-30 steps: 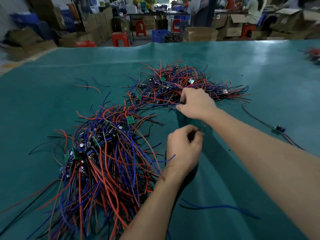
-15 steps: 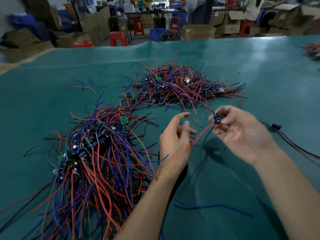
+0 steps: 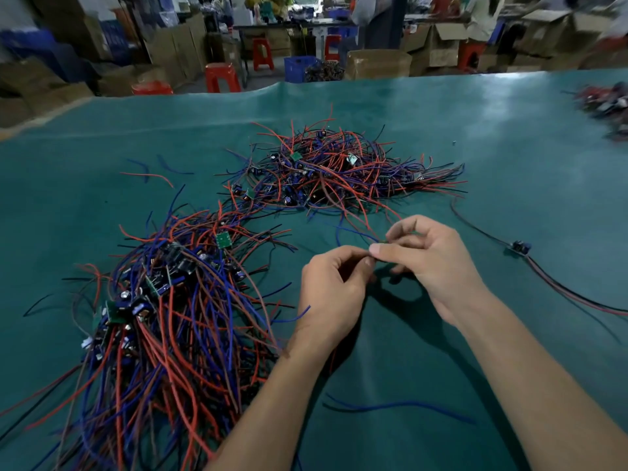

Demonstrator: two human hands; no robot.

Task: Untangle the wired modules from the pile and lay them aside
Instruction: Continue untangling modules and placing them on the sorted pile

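The head view looks down on a teal table [image 3: 441,130] where both hands meet just in front of the far pile [image 3: 326,175] of red and blue wired modules. The left hand [image 3: 331,294] has its fingers curled, thumb and forefinger pinching something thin at the point where it touches the right hand [image 3: 431,263], whose fingers are also curled and pinching. What they hold is mostly hidden; it looks like a module's wires, and a blue wire [image 3: 353,232] runs from the fingertips back toward the far pile. A larger pile [image 3: 163,317] lies near the left forearm, its wires combed roughly one way, so it may be the laid-aside stack, though I cannot tell for sure. One module [image 3: 518,247] with a long lead lies well apart on the right, and a loose blue wire [image 3: 401,406] lies between the forearms. The likely trouble: if the held wires are still snagged in the far pile, a hard pull could drag several modules along, tighten a knot, or strain a wire where it joins its small board. A slipping pinch could drop the piece back into the tangle. No writing or brand can be read; the boards and the background cartons [image 3: 438,42] are too small or blurred.
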